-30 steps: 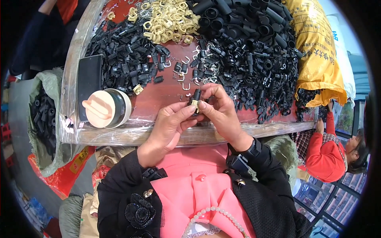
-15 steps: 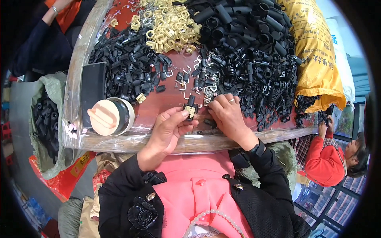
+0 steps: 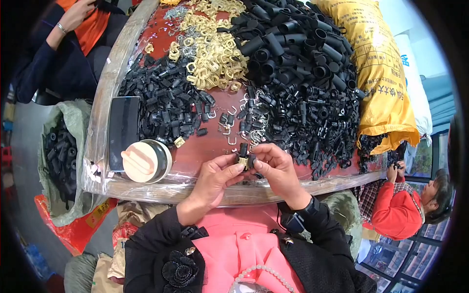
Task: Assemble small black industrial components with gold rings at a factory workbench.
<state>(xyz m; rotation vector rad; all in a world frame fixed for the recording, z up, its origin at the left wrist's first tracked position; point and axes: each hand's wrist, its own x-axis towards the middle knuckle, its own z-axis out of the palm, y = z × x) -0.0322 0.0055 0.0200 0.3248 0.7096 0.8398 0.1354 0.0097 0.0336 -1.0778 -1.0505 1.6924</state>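
left fingers (image 3: 234, 170) clasp a black-and-cream part (image 3: 243, 160), right fingers (image 3: 272, 151) pinch a dark piece (image 3: 251, 161) beside it, and black parts (image 3: 322, 115), cream clips (image 3: 215, 63) and a lidded jar (image 3: 140, 162) crowd the surface (image 3: 193, 155).

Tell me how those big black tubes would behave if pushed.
The black tubes would probably roll, being rounded. They seem light for their size, since open ends look hollow, and likely fairly stiff, holding round shapes even when heaped.

Hands (image 3: 216, 181) together again, right hand (image 3: 277, 173) back at black-and-yellow part (image 3: 243, 156)
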